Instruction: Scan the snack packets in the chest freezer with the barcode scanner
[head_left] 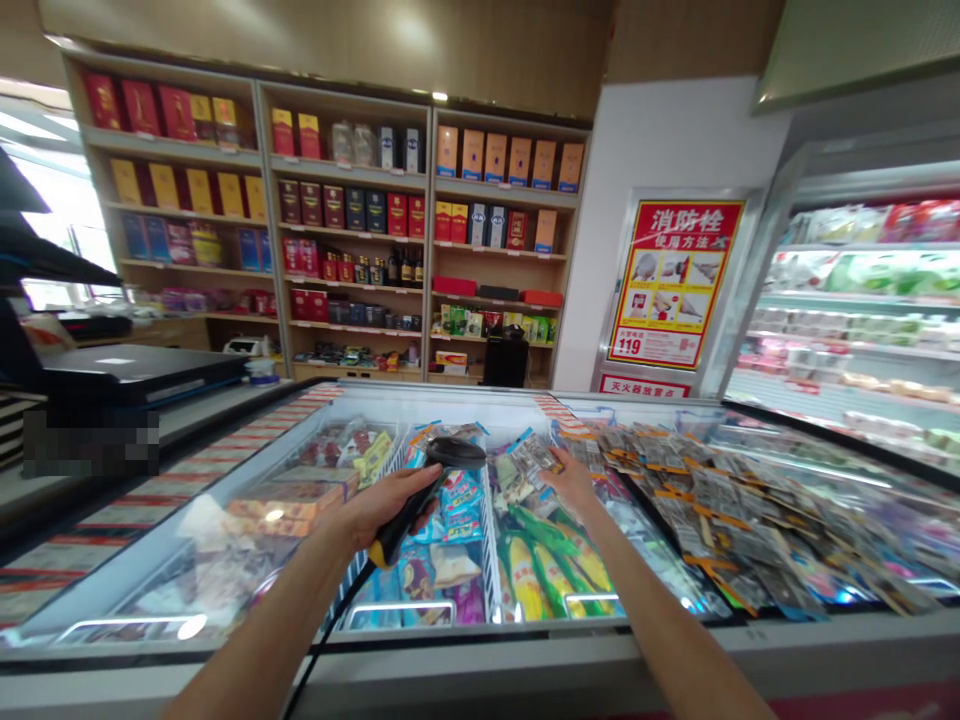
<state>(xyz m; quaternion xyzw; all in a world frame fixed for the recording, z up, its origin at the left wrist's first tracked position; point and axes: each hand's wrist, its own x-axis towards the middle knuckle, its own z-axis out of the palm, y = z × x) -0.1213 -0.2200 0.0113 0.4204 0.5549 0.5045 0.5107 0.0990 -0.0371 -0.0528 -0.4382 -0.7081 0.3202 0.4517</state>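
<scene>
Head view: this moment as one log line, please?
left hand: grips corded scanner | right hand: pinches packet | beneath: glass-topped freezer

Bare forearms on both sides, folks, left (277, 590) and right (660, 590), uncovered right down to the frame's bottom edge! Slender, smooth-lined, narrowing neatly at the wrists, then bare hands, left hand (379, 505) and right hand (571, 484), slim fingers (556, 462), nails too small to read!

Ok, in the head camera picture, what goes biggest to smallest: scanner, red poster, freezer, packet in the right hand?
1. Freezer
2. Red poster
3. Scanner
4. Packet in the right hand

That's only how they look; the poster is farther away.
</scene>
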